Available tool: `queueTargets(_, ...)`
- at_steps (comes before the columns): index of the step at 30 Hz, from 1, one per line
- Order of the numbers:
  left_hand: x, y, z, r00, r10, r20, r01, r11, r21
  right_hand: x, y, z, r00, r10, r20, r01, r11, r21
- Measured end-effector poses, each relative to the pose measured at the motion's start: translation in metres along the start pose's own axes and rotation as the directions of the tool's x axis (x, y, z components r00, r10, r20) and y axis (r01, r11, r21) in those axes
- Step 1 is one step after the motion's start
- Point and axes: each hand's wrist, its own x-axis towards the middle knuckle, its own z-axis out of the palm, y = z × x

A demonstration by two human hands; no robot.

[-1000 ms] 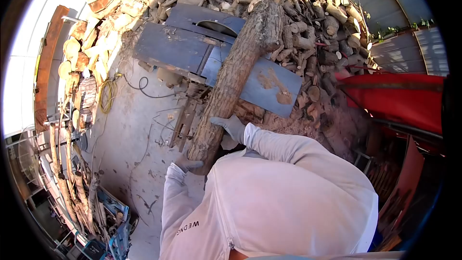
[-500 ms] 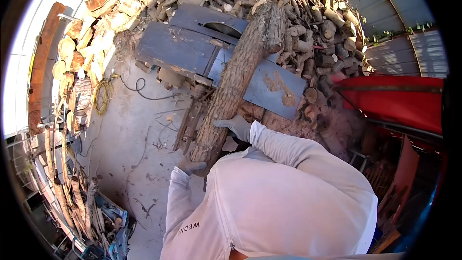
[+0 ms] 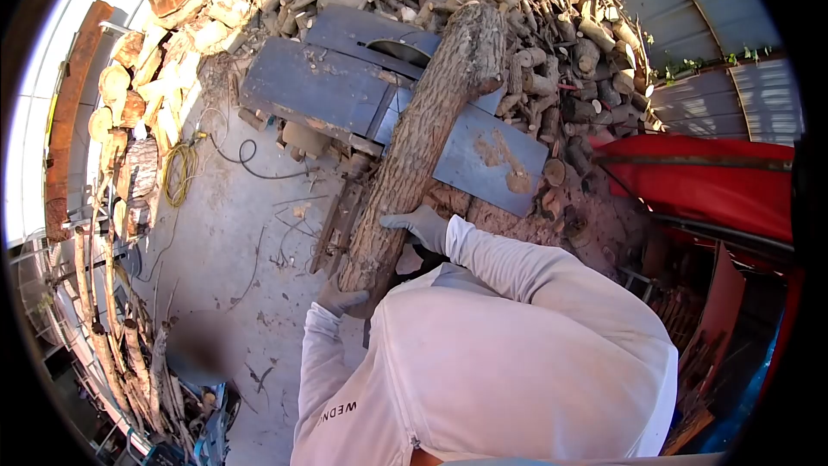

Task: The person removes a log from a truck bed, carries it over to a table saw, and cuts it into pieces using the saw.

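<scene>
Head view: one log (image 3: pixel 414 142) across one machine table (image 3: pixel 306 82)

We count two gloved hands on the log. Our left hand (image 3: pixel 341 296) holds its near end; our right hand (image 3: pixel 424 229) grips its right side, slightly farther along. Beside the log we see one curved blade (image 3: pixel 401 52); at left, one yellow cable coil (image 3: pixel 178 174).

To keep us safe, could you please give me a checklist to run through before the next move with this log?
1. Left hand on the log, at its near end: ok.
2. Right hand on the log, farther up: ok.
3. Gloves on both hands: ok.
4. Log across the metal table: ok.
5. Log clear of the round blade: cannot tell; they meet in view.
6. Blade stopped: cannot tell.
</scene>
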Motion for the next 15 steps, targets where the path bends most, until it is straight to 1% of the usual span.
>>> queueTargets(7,0.000,0.002,-0.004,1.000,0.020,0.014,-0.020,1.000,0.017,0.003,-0.002,0.003,1.000,0.006,-0.009,-0.006,1.000,-0.004)
queueTargets(10,0.000,0.004,-0.004,1.000,-0.001,0.009,0.001,1.000,0.002,0.005,-0.003,0.005,1.000,-0.007,-0.016,0.007,1.000,-0.005)
queueTargets(13,-0.007,0.018,0.003,1.000,0.022,-0.014,-0.022,0.999,-0.027,0.003,-0.009,0.011,1.000,0.006,-0.014,-0.006,1.000,-0.003)
queueTargets(15,-0.009,0.022,0.004,0.997,0.027,-0.069,-0.025,0.999,0.030,0.004,-0.010,0.014,0.998,0.037,-0.042,-0.038,0.999,-0.021)
